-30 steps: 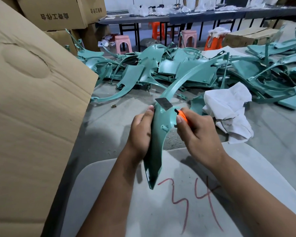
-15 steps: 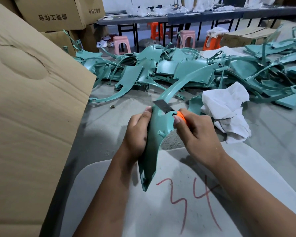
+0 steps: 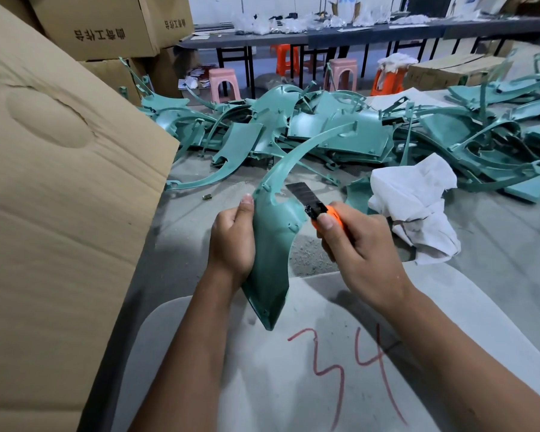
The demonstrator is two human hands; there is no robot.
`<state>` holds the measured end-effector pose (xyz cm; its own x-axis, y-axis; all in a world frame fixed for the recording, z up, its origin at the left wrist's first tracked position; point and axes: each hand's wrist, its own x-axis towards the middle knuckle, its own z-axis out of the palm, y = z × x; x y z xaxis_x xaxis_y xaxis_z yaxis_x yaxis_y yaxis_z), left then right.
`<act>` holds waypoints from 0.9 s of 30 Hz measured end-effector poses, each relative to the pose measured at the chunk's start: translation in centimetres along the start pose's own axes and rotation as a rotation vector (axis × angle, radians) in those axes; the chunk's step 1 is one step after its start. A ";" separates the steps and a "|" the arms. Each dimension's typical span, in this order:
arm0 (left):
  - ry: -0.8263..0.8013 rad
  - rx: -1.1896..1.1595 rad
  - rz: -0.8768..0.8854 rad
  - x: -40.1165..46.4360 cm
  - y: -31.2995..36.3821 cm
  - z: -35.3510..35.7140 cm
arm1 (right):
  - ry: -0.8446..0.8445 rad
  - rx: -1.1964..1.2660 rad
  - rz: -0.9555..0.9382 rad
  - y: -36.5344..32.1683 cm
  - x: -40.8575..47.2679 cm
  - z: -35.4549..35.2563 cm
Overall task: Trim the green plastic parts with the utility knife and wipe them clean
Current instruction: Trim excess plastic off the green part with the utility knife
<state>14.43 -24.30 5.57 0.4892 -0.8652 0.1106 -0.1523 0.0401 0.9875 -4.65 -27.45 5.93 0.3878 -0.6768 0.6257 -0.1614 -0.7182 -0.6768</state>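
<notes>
The cardboard sheet (image 3: 60,198) fills the left side of the frame, leaning in toward your bench (image 3: 496,260). Across the upper middle and right lies the heap of green parts (image 3: 340,132), with the white rag (image 3: 415,207) crumpled just in front of it at right of centre. The pale board (image 3: 293,385) marked "34" in red sits at the bottom, under your forearms.

You hold one green part (image 3: 272,244) near the centre of the frame, its pointed end down just above the board and its long thin arm curving up and to the right. Your left hand (image 3: 231,241) grips it from the left, fingers wrapped behind and thumb lying straight up along its left edge. Your right hand (image 3: 359,244) comes in from the lower right, wrist bent, fingers curled round the orange handle of the utility knife (image 3: 317,208), thumb pressed on top. The dark blade points up and left, its tip at the part's right edge.
</notes>
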 end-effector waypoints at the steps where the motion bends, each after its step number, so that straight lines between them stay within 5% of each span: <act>1: 0.010 -0.003 -0.004 0.0 0.0 0.0 | -0.018 0.019 -0.007 -0.1 0.0 0.1; 15: -0.099 -0.096 -0.040 0.2 -1.1 1.0 | -0.010 0.048 0.015 0.5 0.2 -0.4; 27: -0.247 -0.251 -0.119 0.2 -0.7 1.1 | 0.108 -0.214 0.003 0.7 0.1 0.3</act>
<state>13.68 -25.03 4.76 0.2641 -0.9645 -0.0070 0.1238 0.0267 0.9919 -4.44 -27.96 5.42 0.2899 -0.6842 0.6692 -0.3556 -0.7262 -0.5884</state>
